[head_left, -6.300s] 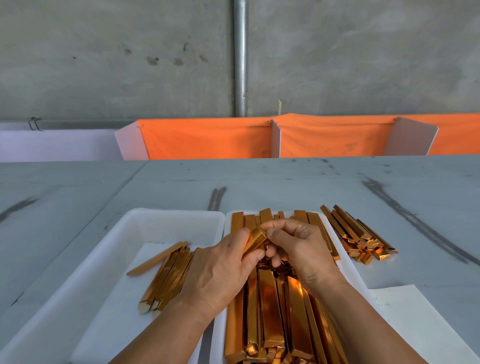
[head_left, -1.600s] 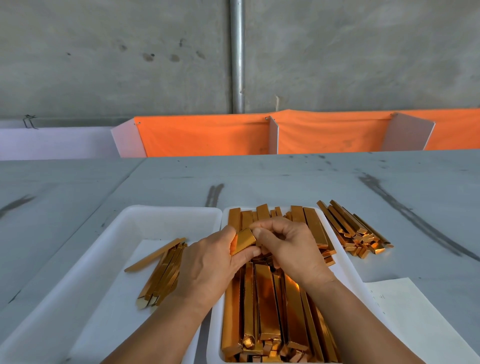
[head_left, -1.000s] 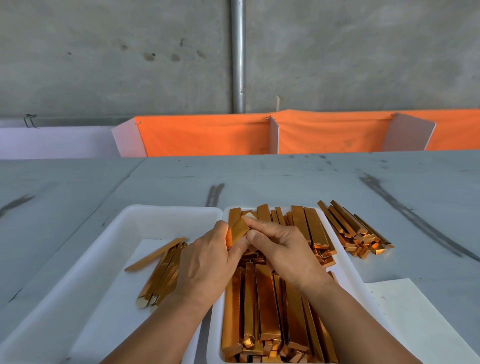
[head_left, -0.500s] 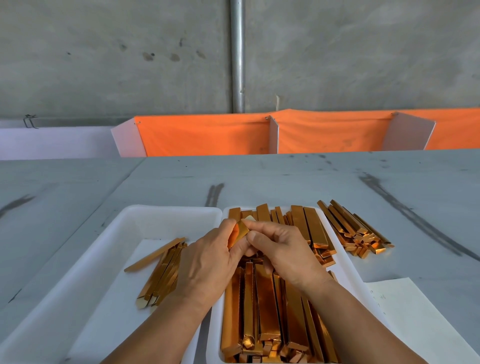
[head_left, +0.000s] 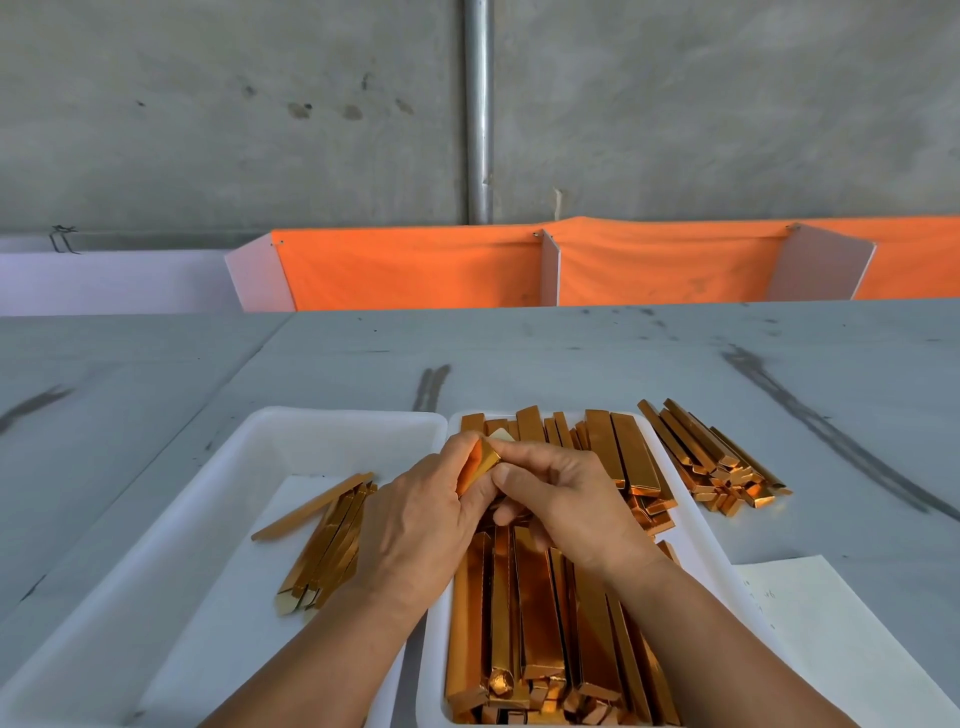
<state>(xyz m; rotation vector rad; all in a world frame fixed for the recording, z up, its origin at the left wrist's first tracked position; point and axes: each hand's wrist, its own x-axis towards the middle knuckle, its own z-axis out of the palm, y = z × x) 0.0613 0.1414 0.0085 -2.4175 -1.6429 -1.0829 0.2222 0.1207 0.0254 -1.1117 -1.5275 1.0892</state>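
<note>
Since the frame a second and a half before, both hands had crept toward the far end of the right tray, and the gold piece (head_left: 478, 465) had tipped up steeper between them, with a pale flap showing at its top.

From my remote seat I read the scene from the left. The left tray (head_left: 218, 493), white and shallow, held a small bundle of folded gold strips (head_left: 332, 540) lying lengthwise on a white liner, one strip slanting off to the left of the rest. The left hand (head_left: 415, 530) came in over the gap between the two trays, its thumb and curled fingers pinching the left side of the gold piece. That piece stood tilted in the air above the far half of the right tray, touching nothing but the two hands. The right hand (head_left: 566, 504) met it from the other side, thumb and forefinger closed on its upper end, the other fingers curled under; I could not tell what they touched beneath.

The right tray (head_left: 698, 535) was packed with flat gold blanks (head_left: 530, 613), laid lengthwise and overlapping, some poking over its far rim. Just beside it, on the grey table (head_left: 571, 353), lay a loose heap of gold strips (head_left: 711, 457). Nearer me, a white paper sheet (head_left: 831, 623) lay against the tray's right side.
</note>
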